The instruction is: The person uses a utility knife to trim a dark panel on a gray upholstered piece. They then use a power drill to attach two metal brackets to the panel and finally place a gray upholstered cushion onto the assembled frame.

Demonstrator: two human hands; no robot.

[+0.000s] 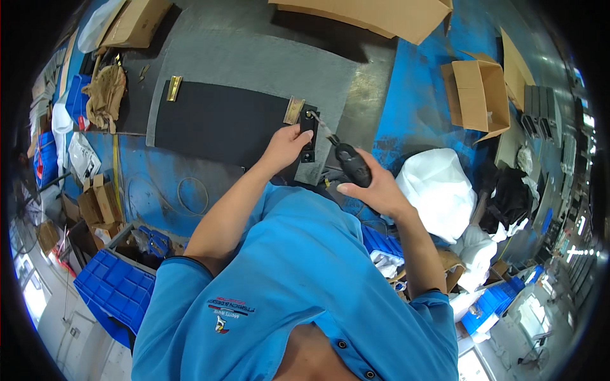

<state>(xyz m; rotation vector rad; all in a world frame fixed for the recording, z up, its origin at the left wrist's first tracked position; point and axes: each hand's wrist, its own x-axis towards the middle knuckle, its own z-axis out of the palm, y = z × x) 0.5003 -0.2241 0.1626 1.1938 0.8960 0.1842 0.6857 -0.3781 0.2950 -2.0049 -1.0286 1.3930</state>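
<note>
A flat black panel [216,124] lies on a grey mat [254,60] on the workbench. Gold-coloured metal clips sit on its far edge, one clip [174,89] near the left end and another clip [293,110] near the right. At the panel's right end is a narrow black bracket [307,141], pinched between the thumb and fingers of my left hand [286,146]. My right hand [380,187] grips a black powered screwdriver [351,162]. Its slim shaft slants up and left, the tip at the bracket's far end; whether it touches a screw there I cannot tell.
A large cardboard box [375,16] stands behind the mat, with an open carton [480,95] to the right. A white bag [437,190] bulges beside my right forearm. Gloves [105,95] lie at left. Blue crates [117,289] stand low on the left.
</note>
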